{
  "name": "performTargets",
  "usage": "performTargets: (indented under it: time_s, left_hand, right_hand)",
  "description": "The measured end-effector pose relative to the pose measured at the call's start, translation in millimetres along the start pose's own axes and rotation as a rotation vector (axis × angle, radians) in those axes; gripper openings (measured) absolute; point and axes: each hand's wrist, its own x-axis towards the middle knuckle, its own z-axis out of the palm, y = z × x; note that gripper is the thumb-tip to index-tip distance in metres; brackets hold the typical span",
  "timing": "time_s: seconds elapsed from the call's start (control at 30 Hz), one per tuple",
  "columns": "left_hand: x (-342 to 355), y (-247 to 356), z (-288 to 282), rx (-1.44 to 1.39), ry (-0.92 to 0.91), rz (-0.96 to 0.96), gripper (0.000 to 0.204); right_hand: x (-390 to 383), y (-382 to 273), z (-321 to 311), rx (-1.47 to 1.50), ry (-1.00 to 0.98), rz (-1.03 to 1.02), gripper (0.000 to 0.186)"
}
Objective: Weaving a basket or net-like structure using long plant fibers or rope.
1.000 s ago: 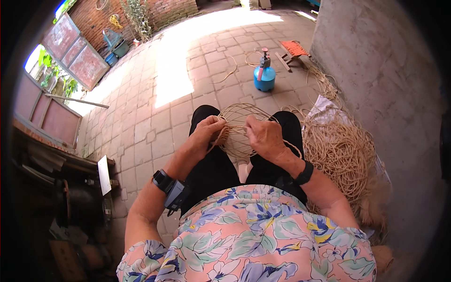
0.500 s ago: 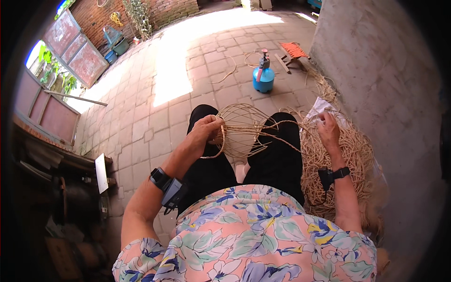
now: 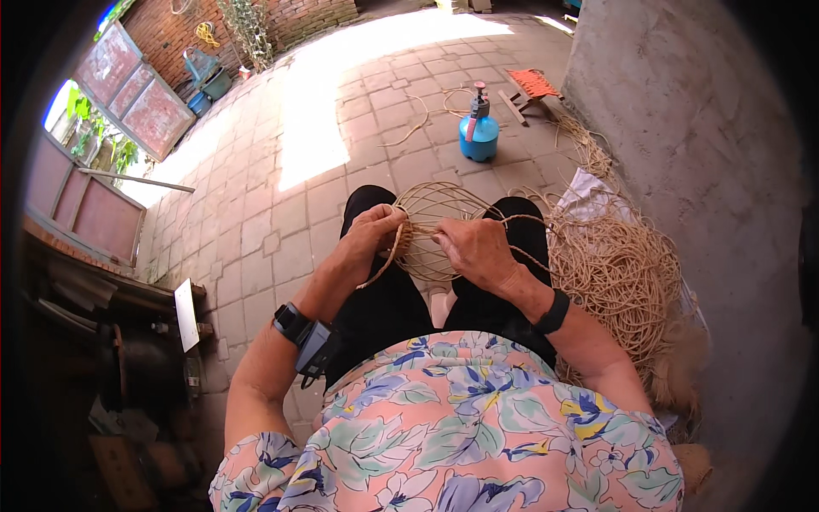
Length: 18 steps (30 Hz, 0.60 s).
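A rounded open wire frame [image 3: 439, 189] lies across my lap between the knees, its left end wrapped with tan twisted cord. My left hand [image 3: 372, 235] is closed on that wrapped end, fingertips pinched together. A short length of cord [image 3: 383, 266] hangs from it toward my left thigh. Over the middle of the frame, my right hand [image 3: 482, 254] is closed on the cord drawn from the wrapped end; its fingers partly hide the strand. More cord [image 3: 531, 259] trails from the frame over my right thigh toward a big tan heap of cord [image 3: 618, 277].
The heap lies on white sacking [image 3: 589, 194] against a plastered wall [image 3: 699, 154]. A blue pump sprayer [image 3: 479, 136] and an orange-topped folding stool [image 3: 533, 84] stand ahead on the paving. Dark shelving with a white panel [image 3: 185, 314] is at my left.
My right hand has come left from above the cord heap to the frame and now grips the cord close to my left hand. The left hand stays at the wrapped end.
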Motion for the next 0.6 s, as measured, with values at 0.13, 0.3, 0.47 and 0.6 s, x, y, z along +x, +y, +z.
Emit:
performTargets:
  time_s: [0.13, 0.3, 0.47, 0.6]
  left_hand:
    - [0, -3, 0, -0.002, -0.019, 0.008, 0.018]
    - [-12, 1, 7, -0.105, 0.005, 0.076, 0.018]
    - [-19, -9, 6, -0.169, 0.059, 0.158, 0.020]
    - [-21, -28, 5, 0.217, 0.125, 0.390, 0.016]
  right_hand:
    - [7, -3, 0, 0.109, 0.052, 0.020, 0.010]
    - [-30, 68, -26, 0.037, 0.210, 0.284, 0.008]
    - [-158, 240, -91, -0.493, 0.357, 0.642, 0.016]
    - [-267, 306, -151, -0.731, 0.391, 1.147, 0.030]
